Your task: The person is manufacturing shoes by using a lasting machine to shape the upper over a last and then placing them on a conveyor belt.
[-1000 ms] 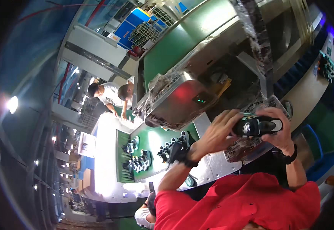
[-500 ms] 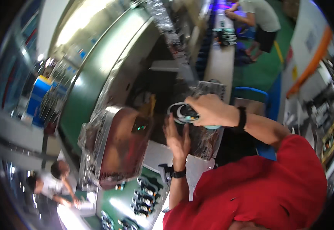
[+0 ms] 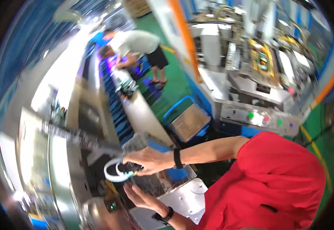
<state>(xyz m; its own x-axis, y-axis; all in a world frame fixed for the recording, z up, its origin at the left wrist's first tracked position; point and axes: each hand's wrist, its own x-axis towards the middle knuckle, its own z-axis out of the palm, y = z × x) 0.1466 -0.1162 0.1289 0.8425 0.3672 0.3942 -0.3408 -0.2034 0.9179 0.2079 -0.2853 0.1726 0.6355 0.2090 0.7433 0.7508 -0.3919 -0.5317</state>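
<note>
Right hand (image 3: 151, 160) closed over the top of a dark shoe (image 3: 121, 170) with a pale sole, fingers wrapped on its upper; the shoe hangs in the air, sole turned outward, probably so the underside stays free. Left hand (image 3: 140, 194) open just below it, palm up, fingers spread, touching nothing I can make out; it appears placed to support the shoe. Beneath both lies a grey metal tray (image 3: 182, 199) beside the machine (image 3: 59, 168). Further off, a conveyor (image 3: 115, 103) carries more shoes; another person (image 3: 136, 44) bends over it.
</note>
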